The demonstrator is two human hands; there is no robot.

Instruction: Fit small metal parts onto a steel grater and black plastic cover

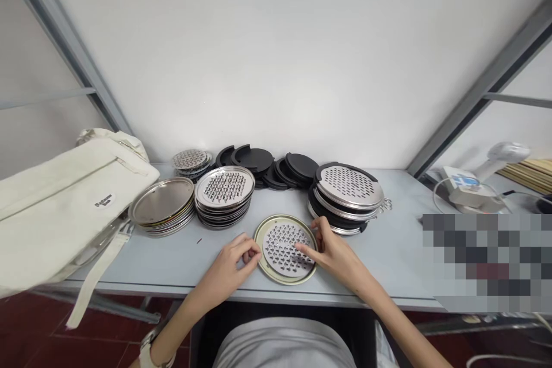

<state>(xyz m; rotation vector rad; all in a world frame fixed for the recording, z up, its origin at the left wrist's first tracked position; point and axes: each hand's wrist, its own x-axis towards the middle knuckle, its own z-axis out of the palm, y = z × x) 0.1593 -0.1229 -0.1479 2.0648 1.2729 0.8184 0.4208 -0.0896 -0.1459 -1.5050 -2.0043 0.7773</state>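
Observation:
A perforated grater disc (pixel 287 250) with raised teeth lies inside a round, pale-gold metal plate (pixel 268 272) near the table's front edge. My left hand (pixel 233 264) is at the plate's left rim, thumb and forefinger pinched together; anything between them is too small to make out. My right hand (pixel 334 250) holds the plate's right side, its thumb stretched over the grater disc and its fingers bent at the rim. Behind my right hand stands a stack of assembled round graters (pixel 351 190) with black holders and wire loops.
On the table's left are stacked metal plates (pixel 161 201), plates with grater discs (pixel 224 190) and loose grater discs (pixel 190 159). Black round holders (pixel 259 160) lie along the wall. A cream bag (pixel 86 195) overhangs the left end. A white device (pixel 506 152) and boxes (pixel 466 184) stand right.

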